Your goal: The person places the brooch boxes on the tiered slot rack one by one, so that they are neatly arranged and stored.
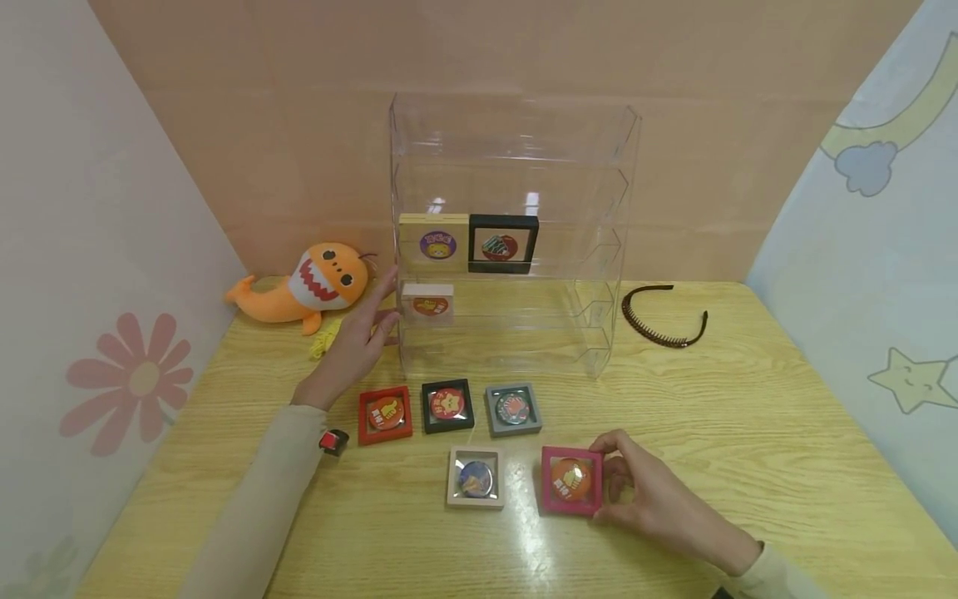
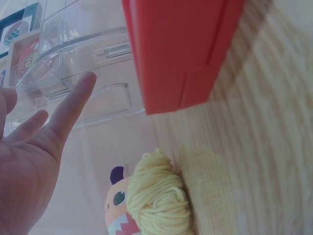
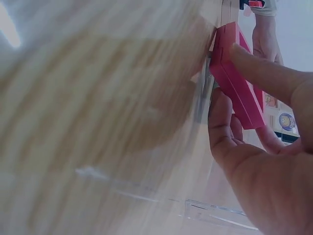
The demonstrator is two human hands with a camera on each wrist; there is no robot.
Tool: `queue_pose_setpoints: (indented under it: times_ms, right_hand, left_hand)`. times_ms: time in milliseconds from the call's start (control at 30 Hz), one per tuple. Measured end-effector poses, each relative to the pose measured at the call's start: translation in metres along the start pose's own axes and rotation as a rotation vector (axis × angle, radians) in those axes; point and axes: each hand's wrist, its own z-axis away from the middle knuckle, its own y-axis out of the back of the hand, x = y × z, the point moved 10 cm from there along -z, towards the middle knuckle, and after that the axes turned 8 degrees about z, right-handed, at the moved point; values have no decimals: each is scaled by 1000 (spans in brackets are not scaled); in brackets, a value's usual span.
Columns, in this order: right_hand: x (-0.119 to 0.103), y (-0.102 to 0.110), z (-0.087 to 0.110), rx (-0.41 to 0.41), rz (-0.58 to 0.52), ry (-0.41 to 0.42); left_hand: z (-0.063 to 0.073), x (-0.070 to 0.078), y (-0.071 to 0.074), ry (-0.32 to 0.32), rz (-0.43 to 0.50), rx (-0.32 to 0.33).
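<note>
The right hand (image 1: pixel 651 499) pinches the pink frame (image 1: pixel 571 481) by its right edge, fingers at the far corner and thumb at the near one; whether it is lifted off the table (image 1: pixel 711 408) I cannot tell. The left hand (image 1: pixel 355 345) has its fingers extended and spread, the tips at the left side of the clear rack (image 1: pixel 509 158); whether they press on it I cannot tell. Just right of those tips, inside the rack, stands the pale frame (image 1: pixel 428 305), with the cream frame (image 1: pixel 434 243) and a dark frame (image 1: pixel 504 244) side by side above it. Left of the same fingers lie the shark (image 1: pixel 322 279) and the yarn (image 1: pixel 325 337). Left of the right fingers, past the pink frame, is the beige frame (image 1: pixel 476 480); farther out to their left, the grey frame (image 1: pixel 513 408), black frame (image 1: pixel 447 405) and red frame (image 1: pixel 385 414) form a row. The hairband (image 1: pixel 662 339) lies well beyond the right fingers, right of the rack.
</note>
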Motion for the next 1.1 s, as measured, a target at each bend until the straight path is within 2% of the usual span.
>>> queue_pose_setpoints:
  times_ms: [200, 433, 700, 1100]
  right_hand:
    - [-6, 8, 0, 51, -21, 21]
    - [-18, 21, -3, 167, 84, 90]
    - [-28, 33, -5, 250, 86, 142]
    - [-52, 49, -26, 403, 182, 197]
  left_hand:
    - [0, 2, 1, -9, -1, 0]
    - [0, 1, 1, -15, 0, -2]
    - [0, 2, 0, -12, 8, -3]
    - [-1, -1, 0, -19, 27, 5]
